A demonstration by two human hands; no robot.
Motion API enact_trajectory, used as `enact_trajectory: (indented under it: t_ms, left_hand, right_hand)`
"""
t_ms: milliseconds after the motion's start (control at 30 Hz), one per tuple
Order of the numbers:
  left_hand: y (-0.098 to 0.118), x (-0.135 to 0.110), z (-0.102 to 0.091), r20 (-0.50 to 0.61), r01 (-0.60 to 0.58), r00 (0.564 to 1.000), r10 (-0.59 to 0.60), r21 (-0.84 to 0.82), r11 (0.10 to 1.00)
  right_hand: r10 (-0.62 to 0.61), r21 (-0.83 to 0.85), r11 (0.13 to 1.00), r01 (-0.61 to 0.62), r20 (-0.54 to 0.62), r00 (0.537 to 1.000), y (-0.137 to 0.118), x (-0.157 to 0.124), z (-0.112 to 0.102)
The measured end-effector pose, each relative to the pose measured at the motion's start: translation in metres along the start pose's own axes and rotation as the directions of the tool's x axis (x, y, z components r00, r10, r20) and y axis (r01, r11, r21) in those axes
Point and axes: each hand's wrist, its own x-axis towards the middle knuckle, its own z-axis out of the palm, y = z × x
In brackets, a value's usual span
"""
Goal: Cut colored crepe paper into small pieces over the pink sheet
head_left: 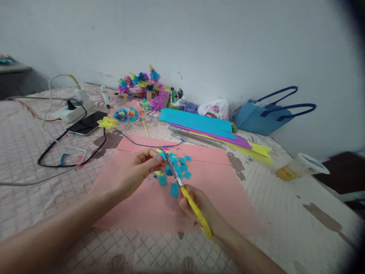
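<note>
My left hand (pixel 148 164) pinches a small piece of blue paper (pixel 161 156) between thumb and fingers. Yellow-handled scissors (pixel 195 209) are in my right hand (pixel 196 203), their metal blades pointing up and left to that piece. I cannot tell whether the blades touch it. Beneath both hands lies a large pink paper sheet (pixel 137 213). Several cut blue paper squares (pixel 174 190) and a few yellow scraps are scattered in its middle, partly hidden by my left fingers and the blades.
Rolled blue crepe paper (pixel 196 122), purple and yellow sheets lie behind. Paper flowers (pixel 142 80) stand at the back. Left are a phone (pixel 88 123), cables and a power strip (pixel 74 108). A blue bag (pixel 262 116) and a tilted-looking plastic cup (pixel 299 167) are on the right.
</note>
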Motion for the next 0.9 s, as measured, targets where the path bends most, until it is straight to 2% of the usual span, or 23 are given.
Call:
enact_trajectory:
  t_ms: [167,367,467,567,633,700,767,900]
  left_hand:
    - [-0.002,0.0,-0.002,0.011,-0.004,1.0,0.004,0.0,1.0]
    - [-0.001,0.001,-0.002,0.024,0.003,1.0,-0.002,-0.006,1.0]
    - [0.0,0.001,0.0,0.018,0.002,1.0,-0.002,-0.006,1.0]
    - [0.0,0.0,0.001,-0.001,-0.001,1.0,0.001,0.022,1.0]
    - [0.0,-0.001,0.001,0.002,0.017,1.0,-0.017,0.07,0.997]
    - [-0.001,-0.003,0.001,0.049,0.048,0.997,-0.055,0.135,0.99]
    - [-0.003,-0.005,0.002,0.142,0.09,0.982,-0.124,0.225,0.97]
    - [-0.006,-0.01,0.004,0.288,0.16,0.917,-0.278,0.374,0.914]
  right_hand:
    - [0.008,0.01,1.0,-0.007,-0.035,0.999,-0.002,-0.001,0.0]
    - [0.062,0.116,0.991,-0.062,-0.003,0.998,-0.001,-0.002,0.002]
    - [0.087,0.093,0.992,-0.086,-0.007,0.996,0.001,-0.001,0.001]
    - [0.064,0.037,0.997,-0.064,0.015,0.998,0.008,0.0,0.0]
    - [0.035,0.091,0.995,-0.039,0.05,0.998,0.014,0.001,-0.001]
    - [0.033,0.216,0.975,-0.043,0.048,0.998,0.018,0.002,-0.002]
    - [0.009,0.272,0.962,-0.018,0.036,0.999,0.019,0.004,-0.004]
    - [-0.021,0.262,0.964,0.042,-0.081,0.996,0.017,0.007,-0.009]
